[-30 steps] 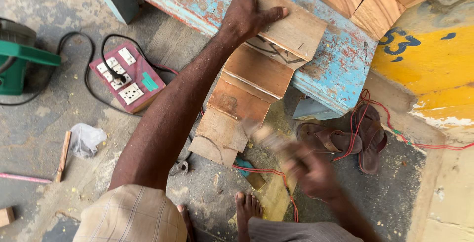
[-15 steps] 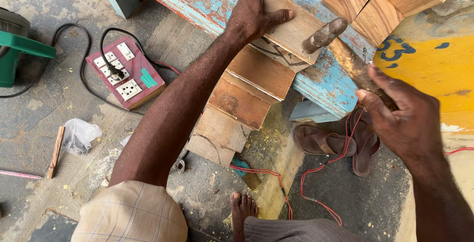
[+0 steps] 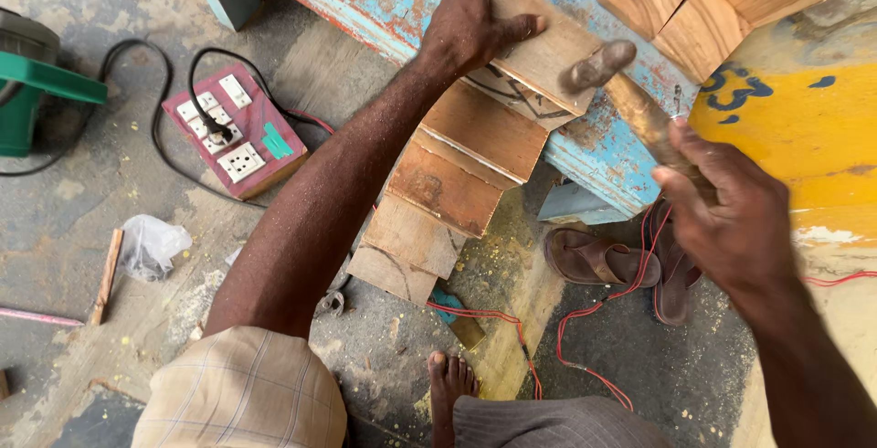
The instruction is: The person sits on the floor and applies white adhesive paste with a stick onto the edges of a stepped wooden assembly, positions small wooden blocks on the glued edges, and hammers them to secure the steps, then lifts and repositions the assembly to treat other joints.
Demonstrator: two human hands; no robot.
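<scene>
Far left: a green power tool (image 3: 36, 92) sits on the concrete floor (image 3: 82, 210), its black cable looping toward a maroon socket board (image 3: 239, 131) with one plug pushed in.
Floor litter: a crumpled clear plastic bag (image 3: 151, 245) lies just beside a short wood stick (image 3: 107, 274); sawdust is scattered about.
Left hand (image 3: 470, 28): pressed palm-down on the top wooden board (image 3: 539, 51), fingers spread and the thumb stretched along the board's surface; it pins the board rather than gripping round it.
Board stack: the top board rests on the edge of the chipped blue counter (image 3: 384, 0), and more stepped wooden boards (image 3: 457, 174) hang from it down toward the floor.
Hammer (image 3: 630, 96): its metal head hovers just beside the top board's right corner, close to the left thumb; the wooden handle runs down and right.
Right hand (image 3: 731, 220): closed in a full fist round the lower end of the hammer handle, blurred.
Below: a bare foot (image 3: 450, 384) stands near thin red wires (image 3: 566, 329), and a pair of brown sandals (image 3: 630, 265) lies under the counter's edge.
Upper right: pale wood blocks (image 3: 713, 0) are stacked on the counter, next to a yellow painted surface (image 3: 786, 128).
Risk: the hammer head is so near the thumb that a slightly off blow would probably catch it. A blow at the unsupported corner could tip the overhanging stack off the counter toward the bare foot.
</scene>
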